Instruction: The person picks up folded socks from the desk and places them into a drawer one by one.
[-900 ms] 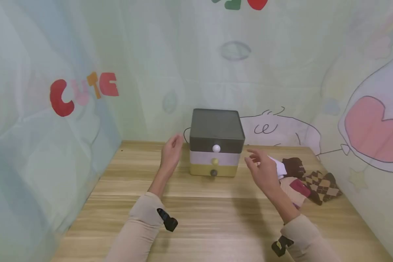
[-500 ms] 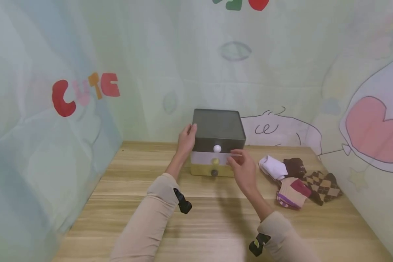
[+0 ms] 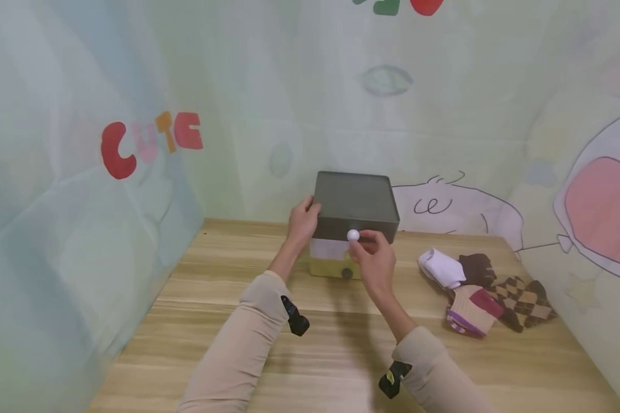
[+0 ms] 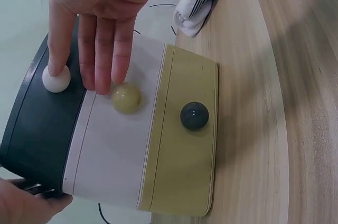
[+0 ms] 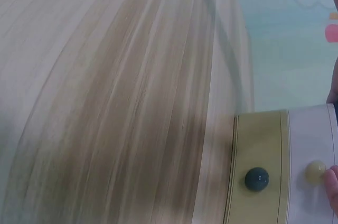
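A small three-tier drawer box (image 3: 359, 195) stands on the wooden table, its dark grey tier on top, white in the middle and yellow below. Each front bears a round knob: white knob (image 4: 56, 79), yellow knob (image 4: 127, 98) and dark knob (image 4: 194, 115). My left hand (image 3: 303, 221) rests against the box's upper left side, fingers pressed to the dark tier. With thumb and index finger my right hand (image 3: 376, 261) pinches the white knob; its other fingers extend straight in front of the white tier in the left wrist view. All three drawers are closed.
Right of the box lie folded socks: a white pair (image 3: 441, 268), a dark brown pair (image 3: 477, 269), a beige pair with maroon and purple (image 3: 473, 310) and an argyle pair (image 3: 522, 301). A printed cloth wall (image 3: 258, 115) rises behind the table (image 3: 212, 287).
Both hands have come inward to the box. My left hand now touches its left side, and my right hand has moved left from near the socks onto the white knob.
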The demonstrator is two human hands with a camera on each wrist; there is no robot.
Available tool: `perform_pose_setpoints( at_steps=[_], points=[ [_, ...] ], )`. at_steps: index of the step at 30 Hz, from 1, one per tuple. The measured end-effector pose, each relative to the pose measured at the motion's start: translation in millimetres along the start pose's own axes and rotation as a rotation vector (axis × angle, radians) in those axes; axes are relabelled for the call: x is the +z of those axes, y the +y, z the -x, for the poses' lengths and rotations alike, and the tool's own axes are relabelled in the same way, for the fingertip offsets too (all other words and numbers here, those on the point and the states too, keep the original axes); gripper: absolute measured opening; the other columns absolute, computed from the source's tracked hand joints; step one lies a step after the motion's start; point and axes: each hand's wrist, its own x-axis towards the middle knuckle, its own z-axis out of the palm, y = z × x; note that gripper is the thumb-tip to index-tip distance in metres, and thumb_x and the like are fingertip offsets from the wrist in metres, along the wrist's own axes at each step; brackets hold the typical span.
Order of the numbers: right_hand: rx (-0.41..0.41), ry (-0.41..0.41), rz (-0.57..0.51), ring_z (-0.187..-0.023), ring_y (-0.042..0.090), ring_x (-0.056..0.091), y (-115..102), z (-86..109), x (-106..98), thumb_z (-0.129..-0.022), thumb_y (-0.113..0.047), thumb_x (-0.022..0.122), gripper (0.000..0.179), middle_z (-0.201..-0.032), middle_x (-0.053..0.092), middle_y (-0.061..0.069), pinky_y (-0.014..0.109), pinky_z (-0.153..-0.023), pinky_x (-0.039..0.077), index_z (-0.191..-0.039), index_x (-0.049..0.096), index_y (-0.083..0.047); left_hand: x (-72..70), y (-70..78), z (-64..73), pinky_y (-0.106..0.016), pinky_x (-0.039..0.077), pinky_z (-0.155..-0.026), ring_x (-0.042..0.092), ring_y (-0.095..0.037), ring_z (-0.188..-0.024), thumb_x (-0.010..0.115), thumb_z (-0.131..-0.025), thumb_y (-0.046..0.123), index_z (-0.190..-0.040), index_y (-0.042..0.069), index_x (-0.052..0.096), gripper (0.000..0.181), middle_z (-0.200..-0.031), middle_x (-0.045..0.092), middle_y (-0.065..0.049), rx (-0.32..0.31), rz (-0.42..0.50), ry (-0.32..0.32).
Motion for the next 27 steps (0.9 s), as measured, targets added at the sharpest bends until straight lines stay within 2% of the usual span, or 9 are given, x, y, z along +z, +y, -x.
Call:
perform_pose_setpoints(
  at_steps=[3, 9, 11, 15, 18, 22, 27],
  points=[
    [0.016, 0.015, -0.017, -0.083, 0.039, 0.067, -8, 2.9, 3, -0.081, -0.014, 0.071, 0.027, -0.088, 0.071, 0.019, 0.045, -0.067, 0.058, -0.105, 0.061, -0.006, -0.6, 1.1, 1.4, -0.037, 0.029, -0.114, 0.031, -0.020, -0.139, 0.044, -0.093, 0.032, -0.144, 0.020, 0.036, 0.052, -0.148, 0.038, -0.001, -0.012, -0.011, 0.013],
    [-0.004, 0.037, -0.050, -0.083, 0.045, 0.066, -28, 10.8, 8, -0.081, -0.008, 0.070, 0.030, -0.088, 0.069, 0.028, 0.025, -0.056, 0.057, -0.106, 0.059, 0.003, -0.5, 1.9, 3.1, -0.036, 0.031, -0.113, 0.034, -0.020, -0.138, 0.046, -0.091, 0.029, -0.143, 0.018, 0.039, 0.053, -0.146, 0.042, -0.001, -0.009, -0.017, 0.032],
    [-0.008, 0.042, -0.050, -0.083, 0.044, 0.066, -31, 11.8, 10, -0.081, -0.008, 0.069, 0.030, -0.088, 0.068, 0.028, 0.023, -0.056, 0.056, -0.107, 0.059, 0.003, -0.9, 1.1, 3.5, -0.036, 0.031, -0.113, 0.034, -0.020, -0.137, 0.045, -0.092, 0.028, -0.143, 0.018, 0.038, 0.053, -0.147, 0.041, -0.002, -0.004, -0.016, 0.031],
    [0.009, 0.078, -0.052, -0.079, 0.039, 0.068, -19, 6.1, 14, -0.080, -0.012, 0.072, 0.027, -0.085, 0.069, 0.024, 0.036, -0.061, 0.059, -0.103, 0.061, -0.003, -0.5, -0.3, 4.5, -0.036, 0.030, -0.113, 0.033, -0.020, -0.138, 0.045, -0.091, 0.028, -0.143, 0.018, 0.037, 0.053, -0.147, 0.040, -0.002, -0.004, -0.002, 0.024],
    [0.024, 0.090, -0.060, -0.077, 0.041, 0.067, -18, 4.7, 15, -0.079, -0.012, 0.072, 0.025, -0.083, 0.069, 0.024, 0.050, -0.066, 0.057, -0.101, 0.062, -0.002, -0.7, -1.1, 5.4, -0.037, 0.030, -0.113, 0.033, -0.021, -0.138, 0.045, -0.091, 0.029, -0.143, 0.017, 0.037, 0.054, -0.147, 0.040, -0.003, -0.006, 0.012, 0.021],
    [0.009, 0.083, -0.057, -0.077, 0.047, 0.065, -34, 10.9, 15, -0.081, -0.006, 0.069, 0.024, -0.083, 0.067, 0.029, 0.054, -0.068, 0.055, -0.100, 0.060, 0.006, -1.7, -0.7, 6.7, -0.038, 0.030, -0.113, 0.033, -0.021, -0.138, 0.046, -0.091, 0.029, -0.143, 0.017, 0.037, 0.054, -0.147, 0.040, -0.003, -0.006, 0.020, 0.019],
    [-0.025, 0.090, -0.052, -0.074, 0.047, 0.065, -35, 11.9, 16, -0.081, -0.004, 0.068, 0.022, -0.082, 0.067, 0.028, 0.053, -0.066, 0.055, -0.097, 0.060, 0.008, -3.5, 0.6, 7.2, -0.038, 0.029, -0.114, 0.031, -0.021, -0.139, 0.046, -0.091, 0.031, -0.144, 0.018, 0.036, 0.055, -0.148, 0.038, -0.001, -0.007, 0.032, 0.004]
  ],
)
